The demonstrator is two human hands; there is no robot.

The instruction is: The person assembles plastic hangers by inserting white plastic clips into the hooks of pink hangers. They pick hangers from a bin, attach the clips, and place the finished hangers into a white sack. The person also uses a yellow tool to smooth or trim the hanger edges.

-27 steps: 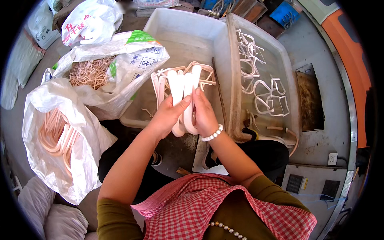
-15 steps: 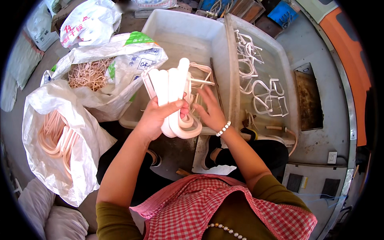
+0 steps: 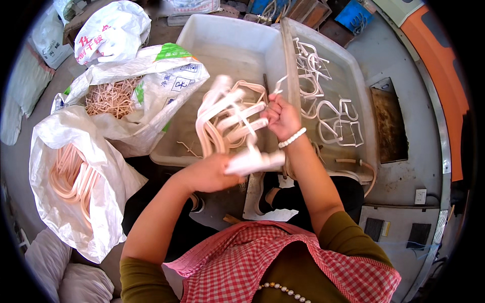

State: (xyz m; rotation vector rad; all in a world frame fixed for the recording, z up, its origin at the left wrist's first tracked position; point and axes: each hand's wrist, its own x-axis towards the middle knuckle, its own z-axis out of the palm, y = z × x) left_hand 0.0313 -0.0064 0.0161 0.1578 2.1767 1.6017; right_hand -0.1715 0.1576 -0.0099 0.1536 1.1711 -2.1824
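Note:
My left hand (image 3: 214,172) is closed round several pale pink bent plastic pieces (image 3: 260,161), low over the near edge of the left tub; motion smears them. Just beyond it is a cluster of curved, loop-like pink plastic pieces (image 3: 207,123), partly blurred. Which of these hang from the hand and which lie in the tub I cannot tell. My right hand (image 3: 283,118), with a white bead bracelet, is at the tub's right side, fingers pinched. A thin white bent strip (image 3: 281,83) sticks up from its fingertips.
The left pale tub (image 3: 177,43) holds shallow liquid. In the right tub (image 3: 361,76) lie several white loop-shaped pieces (image 3: 328,118). At left stand an open white sack (image 3: 118,177) of pink curved pieces and another sack (image 3: 174,76) of thin pink scraps. A hose (image 3: 374,177) hangs at right.
The held bundle has tipped from upright and spread out, and my left hand has turned and dropped slightly. My right hand has moved right and up and now pinches a thin strip.

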